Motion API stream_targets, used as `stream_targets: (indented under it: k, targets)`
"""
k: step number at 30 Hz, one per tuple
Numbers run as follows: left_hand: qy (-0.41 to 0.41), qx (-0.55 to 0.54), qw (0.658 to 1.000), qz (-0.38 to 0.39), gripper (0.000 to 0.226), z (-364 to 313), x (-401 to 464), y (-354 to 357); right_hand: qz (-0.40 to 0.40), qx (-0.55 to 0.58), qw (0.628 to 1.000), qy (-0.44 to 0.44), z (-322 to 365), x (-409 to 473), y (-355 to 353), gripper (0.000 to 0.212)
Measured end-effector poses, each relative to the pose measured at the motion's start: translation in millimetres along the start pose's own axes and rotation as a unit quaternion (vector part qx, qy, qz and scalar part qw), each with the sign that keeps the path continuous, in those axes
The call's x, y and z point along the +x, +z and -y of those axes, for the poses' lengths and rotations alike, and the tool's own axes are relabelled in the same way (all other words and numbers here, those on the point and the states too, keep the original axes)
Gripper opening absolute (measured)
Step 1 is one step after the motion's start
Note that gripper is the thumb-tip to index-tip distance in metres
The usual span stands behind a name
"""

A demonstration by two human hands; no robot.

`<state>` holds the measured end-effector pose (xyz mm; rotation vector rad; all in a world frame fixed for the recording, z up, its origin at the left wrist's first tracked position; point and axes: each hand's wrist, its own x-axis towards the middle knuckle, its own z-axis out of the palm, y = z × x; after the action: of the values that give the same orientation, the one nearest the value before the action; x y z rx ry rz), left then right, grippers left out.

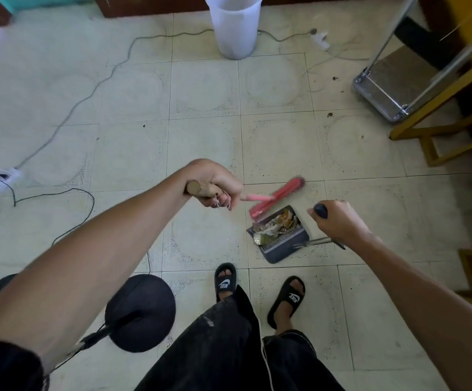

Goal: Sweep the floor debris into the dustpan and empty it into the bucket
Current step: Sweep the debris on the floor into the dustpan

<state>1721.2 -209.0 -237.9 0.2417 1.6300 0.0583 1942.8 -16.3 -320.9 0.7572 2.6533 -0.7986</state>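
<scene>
The fingers (223,199) of the left hand (215,182) curl tight around the wooden end of a broom handle (201,189), while the right hand (335,221) is clenched around the black grip of the dustpan handle (321,211), its fingers hidden under the fist. From the left fist the shaft runs down to a pink broom head (275,197), blurred with motion, just beside the open lip of the dark dustpan (281,241), which sits flat on the tiled floor (133,153) a little ahead of the person's 2 sandalled feet. Crumpled wrappers and scraps of debris (275,224) already fill the pan. By the look of it the sweeping is nearly done: only small dark specks (334,78) remain, scattered toward the right edge of the floor near a metal cart (384,91). The emptying is not yet begun; the white bucket (235,26) stands upright at the far edge of the floor, well apart from the pan, with a grey cable (93,88) trailing across the tiles beside it.
</scene>
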Motion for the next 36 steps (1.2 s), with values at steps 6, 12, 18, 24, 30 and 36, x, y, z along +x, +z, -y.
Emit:
stream_targets:
  k: [6, 12, 18, 24, 30, 36]
  targets:
    - [0.021, 0.041, 0.995, -0.090, 0.026, 9, 24, 20, -0.043, 0.001, 0.999, 0.012, -1, -1, 5, 0.042]
    - [0.006, -0.040, 0.998, -0.057, 0.057, 17, 57, 71, -0.072, 0.000, 0.997, 0.032, 10, 8, 8, 0.029]
    - [0.036, -0.076, 0.996, -0.014, 0.046, -12, 52, 95, -0.042, -0.008, 0.999, 0.033, 27, 36, -1, 0.022]
    - [0.033, -0.070, 0.996, -0.054, 0.056, -62, 26, 67, -0.072, 0.023, 0.997, 0.028, 22, 59, -50, 0.027]
    - [0.070, -0.062, 0.992, -0.087, 0.095, -91, 12, 5, -0.124, 0.027, 0.992, -0.014, 61, 118, -103, 0.024]
    - [0.077, -0.053, 0.986, -0.141, 0.084, -102, -28, -130, -0.169, 0.005, 0.985, -0.032, 140, 222, -171, 0.027]
